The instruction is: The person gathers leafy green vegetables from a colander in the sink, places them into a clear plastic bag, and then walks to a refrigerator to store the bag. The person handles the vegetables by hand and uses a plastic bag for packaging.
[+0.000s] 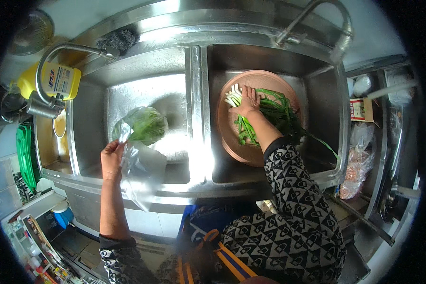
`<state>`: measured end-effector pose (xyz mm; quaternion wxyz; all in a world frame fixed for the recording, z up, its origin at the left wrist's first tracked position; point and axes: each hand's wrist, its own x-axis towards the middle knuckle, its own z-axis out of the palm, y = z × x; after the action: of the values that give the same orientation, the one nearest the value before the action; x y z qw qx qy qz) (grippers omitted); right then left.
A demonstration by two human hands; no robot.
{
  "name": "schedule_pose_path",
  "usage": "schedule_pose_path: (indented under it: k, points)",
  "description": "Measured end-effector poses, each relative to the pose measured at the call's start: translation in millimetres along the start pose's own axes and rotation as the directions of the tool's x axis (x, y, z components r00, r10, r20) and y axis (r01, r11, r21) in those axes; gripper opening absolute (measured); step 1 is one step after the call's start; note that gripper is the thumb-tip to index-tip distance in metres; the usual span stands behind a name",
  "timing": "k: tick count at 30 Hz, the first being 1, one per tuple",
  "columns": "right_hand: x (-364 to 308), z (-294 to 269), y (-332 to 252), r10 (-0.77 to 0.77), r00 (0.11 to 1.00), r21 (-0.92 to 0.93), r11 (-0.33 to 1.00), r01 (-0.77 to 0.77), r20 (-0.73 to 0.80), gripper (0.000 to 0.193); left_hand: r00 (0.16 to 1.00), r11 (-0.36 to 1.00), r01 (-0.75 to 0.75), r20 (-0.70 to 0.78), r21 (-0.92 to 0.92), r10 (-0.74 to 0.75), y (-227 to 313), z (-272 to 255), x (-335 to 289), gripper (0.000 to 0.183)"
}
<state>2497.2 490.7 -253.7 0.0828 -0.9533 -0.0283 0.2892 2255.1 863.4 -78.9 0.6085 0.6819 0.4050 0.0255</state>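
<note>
My left hand pinches the gathered neck of a clear plastic bag over the left sink basin. Green leafy vegetables show through the bag's bulging far part, while its loose end hangs toward the sink's front edge. In the right basin sits a round pinkish-brown colander. Scallions lie in it, white ends to the left and green tops to the right, some trailing over the rim. My right hand grips across the bunch near the white ends, thumb apart from the fingers; its underside is hidden.
A metal divider separates the two basins. Faucets stand at the left and back right. A yellow jug is beside the left basin, and a dark scouring pad lies behind it. Bagged goods fill the right shelf.
</note>
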Motion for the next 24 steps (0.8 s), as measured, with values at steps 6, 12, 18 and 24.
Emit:
schedule_pose_path:
  k: [6,12,18,24]
  points:
    - [4,43,5,-0.202,0.863,-0.025,0.976,0.216,-0.463,0.09,0.996,0.986,0.082,0.008,0.142,-0.084,-41,25,10,0.008]
    - [16,60,11,-0.199,0.844,-0.015,0.975,0.221,-0.499,0.06,0.993,0.966,0.094,0.053,0.242,-0.11,-62,25,15,0.009]
    - [11,38,11,-0.182,0.903,0.055,0.974,0.22,-0.39,0.035,0.974,0.875,-0.193,0.191,0.444,0.118,-74,19,18,0.012]
    - [-19,-31,14,-0.081,0.931,0.5,0.825,0.262,-0.355,0.041,0.997,0.78,-0.076,0.064,0.621,0.046,-80,5,21,0.025]
